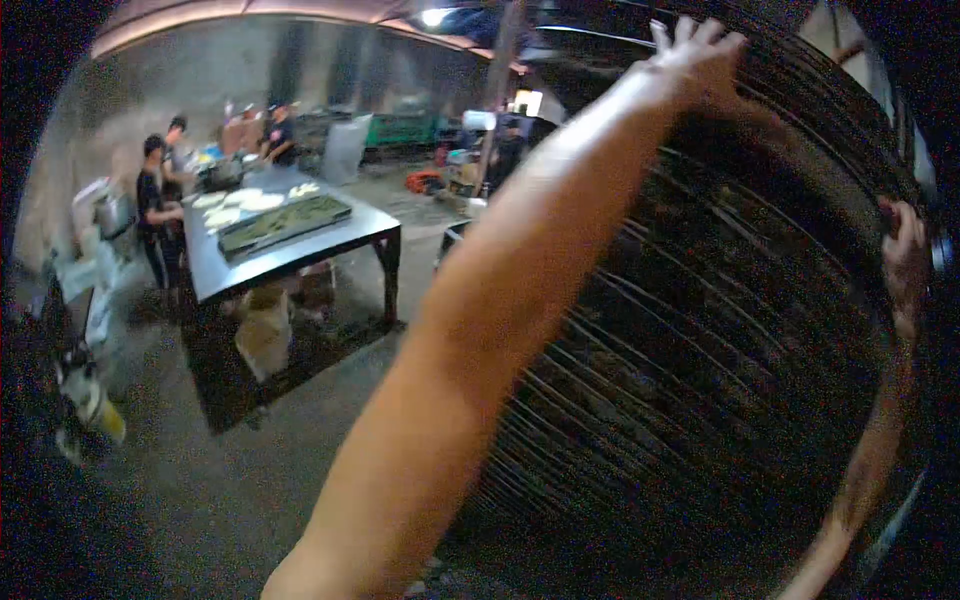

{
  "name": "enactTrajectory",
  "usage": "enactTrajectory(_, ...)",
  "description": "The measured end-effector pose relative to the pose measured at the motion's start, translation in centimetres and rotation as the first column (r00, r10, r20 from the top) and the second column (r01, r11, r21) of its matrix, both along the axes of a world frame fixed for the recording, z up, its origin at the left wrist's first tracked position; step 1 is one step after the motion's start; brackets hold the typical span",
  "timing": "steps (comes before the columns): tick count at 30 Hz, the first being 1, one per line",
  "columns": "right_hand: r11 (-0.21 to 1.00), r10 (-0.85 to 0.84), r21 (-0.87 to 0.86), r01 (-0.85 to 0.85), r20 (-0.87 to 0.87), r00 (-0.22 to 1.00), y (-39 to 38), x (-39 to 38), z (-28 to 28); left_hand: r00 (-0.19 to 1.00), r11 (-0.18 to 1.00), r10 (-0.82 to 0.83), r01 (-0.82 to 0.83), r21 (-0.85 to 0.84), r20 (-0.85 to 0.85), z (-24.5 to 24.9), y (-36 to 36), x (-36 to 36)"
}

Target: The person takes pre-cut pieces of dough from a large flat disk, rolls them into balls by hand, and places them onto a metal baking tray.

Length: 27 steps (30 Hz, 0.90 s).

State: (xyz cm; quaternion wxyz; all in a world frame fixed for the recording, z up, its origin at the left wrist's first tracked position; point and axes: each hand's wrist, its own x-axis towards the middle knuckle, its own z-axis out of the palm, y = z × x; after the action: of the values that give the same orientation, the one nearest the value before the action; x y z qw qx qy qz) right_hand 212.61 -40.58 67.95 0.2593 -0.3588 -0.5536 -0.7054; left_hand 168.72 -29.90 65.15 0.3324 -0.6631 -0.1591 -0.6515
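My left hand (695, 60) reaches up at the top right, its fingers spread against the upper part of a dark rack (680, 330) with many thin, closely spaced bars. A dark brownish strip runs from beside this hand down towards my right hand (905, 245). At the rack's right side, the fingers of my right hand are curled round something too dark to make out. My left forearm crosses the middle of the view and hides part of the rack.
A metal table (365, 228) at the left bears pale flat pieces (262, 202) and a long tray with greenish contents (285, 224). Several people stand at its far side. An orange object (424, 182) lies on the floor beyond; a post rises beside it.
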Motion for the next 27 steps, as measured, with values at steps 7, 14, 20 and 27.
enactTrajectory(7,0.998,-0.053,0.027,0.058,-0.158,0.986,-5.9,-14.6,-4.6,0.96,0.947,0.062,-0.143,-0.288,-0.275,2.8,-6.3,-4.6)
enactTrajectory(14,0.996,0.079,-0.032,-0.082,-0.098,0.992,-6.5,-19.4,-5.6,0.726,0.749,-0.209,-0.313,-0.585,-0.655,4.5,-14.0,-6.9)
enactTrajectory(20,0.989,0.106,-0.087,-0.117,-0.12,0.987,-7.7,-24.3,-4.8,0.828,0.878,-0.057,-0.224,-0.422,-0.557,1.6,-13.3,-6.8)
enactTrajectory(27,0.997,0.066,0.054,-0.056,-0.187,0.98,-8.4,-27.4,-4.7,0.907,0.976,-0.016,-0.078,-0.204,-0.421,-0.7,-14.4,-4.9)
